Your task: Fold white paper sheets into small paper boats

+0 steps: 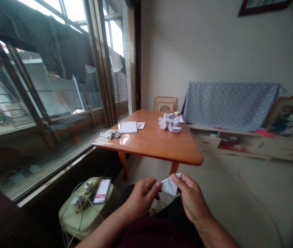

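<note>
Plainly, a piece of folded white paper (pixel 169 185) is held up in the air by both hands, over the person's lap and short of the near edge of the table (pixel 157 144). Its creases form triangular facets. The paper is pinched by the left hand (pixel 142 197) at one side, between thumb and fingers, and the right hand (pixel 191 199) is closed on its other side, so neither hand is released.

On the wooden table, a heap of folded paper pieces (pixel 170 122) is placed near the far right corner. A stack of white paper sheets (pixel 128 127) is laid near the far edge on the window side, with a small slip of paper (pixel 140 125) just beside it. A crumpled pale bundle (pixel 109 134) is left at the corner by the window.

Below the window, a power strip (pixel 83 197) with white cables is rested on a pale green stool (pixel 84 220), and a pixelated label (pixel 102 190) is seen beside it.
</note>
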A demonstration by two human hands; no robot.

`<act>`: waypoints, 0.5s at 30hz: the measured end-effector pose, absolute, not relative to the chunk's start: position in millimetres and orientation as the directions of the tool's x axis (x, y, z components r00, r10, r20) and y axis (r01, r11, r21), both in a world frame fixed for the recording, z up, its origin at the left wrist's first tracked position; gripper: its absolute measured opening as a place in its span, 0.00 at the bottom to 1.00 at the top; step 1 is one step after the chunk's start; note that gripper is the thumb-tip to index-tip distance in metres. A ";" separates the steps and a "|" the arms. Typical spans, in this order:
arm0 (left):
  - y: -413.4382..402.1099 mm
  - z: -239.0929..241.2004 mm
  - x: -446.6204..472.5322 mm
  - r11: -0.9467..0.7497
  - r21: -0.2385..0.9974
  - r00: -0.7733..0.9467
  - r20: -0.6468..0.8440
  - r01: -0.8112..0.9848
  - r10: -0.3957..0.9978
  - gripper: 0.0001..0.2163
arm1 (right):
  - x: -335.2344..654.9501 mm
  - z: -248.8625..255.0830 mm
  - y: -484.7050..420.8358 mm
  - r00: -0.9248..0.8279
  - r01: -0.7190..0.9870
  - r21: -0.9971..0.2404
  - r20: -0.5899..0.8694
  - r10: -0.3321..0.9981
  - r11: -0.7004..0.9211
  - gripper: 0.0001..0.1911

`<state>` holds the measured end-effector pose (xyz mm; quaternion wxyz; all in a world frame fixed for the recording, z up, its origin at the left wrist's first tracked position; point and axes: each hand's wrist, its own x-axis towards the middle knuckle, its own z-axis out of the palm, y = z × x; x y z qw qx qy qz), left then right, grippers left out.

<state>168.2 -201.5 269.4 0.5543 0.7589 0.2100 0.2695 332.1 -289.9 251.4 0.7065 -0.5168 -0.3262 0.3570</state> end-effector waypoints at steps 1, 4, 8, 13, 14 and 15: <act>-201.5 268.5 167.9 -0.304 0.952 0.768 0.177 0.024 0.615 0.21 | 331.8 251.0 -289.6 0.537 -0.179 -0.959 0.091 0.839 0.219 0.17; -201.9 268.2 167.0 -0.327 0.945 0.771 0.187 0.029 0.608 0.21 | 331.6 250.9 -288.6 0.548 -0.243 -0.940 0.072 0.833 0.241 0.16; -203.6 273.2 166.5 -0.311 0.950 0.776 0.171 0.034 0.608 0.22 | 337.6 251.6 -285.2 0.565 -0.326 -0.911 0.028 0.824 0.254 0.19; -202.6 276.8 168.2 -0.211 0.977 0.723 0.136 0.014 0.677 0.21 | 351.4 250.9 -282.2 0.665 -0.411 -0.870 -0.081 0.742 0.274 0.19; -201.8 275.8 169.4 -0.167 0.986 0.704 0.122 -0.006 0.700 0.21 | 352.2 250.7 -282.6 0.670 -0.406 -0.872 -0.081 0.738 0.273 0.19; -201.0 274.2 170.9 -0.114 0.993 0.684 0.107 -0.034 0.722 0.21 | 351.6 250.4 -283.3 0.660 -0.396 -0.879 -0.071 0.748 0.267 0.19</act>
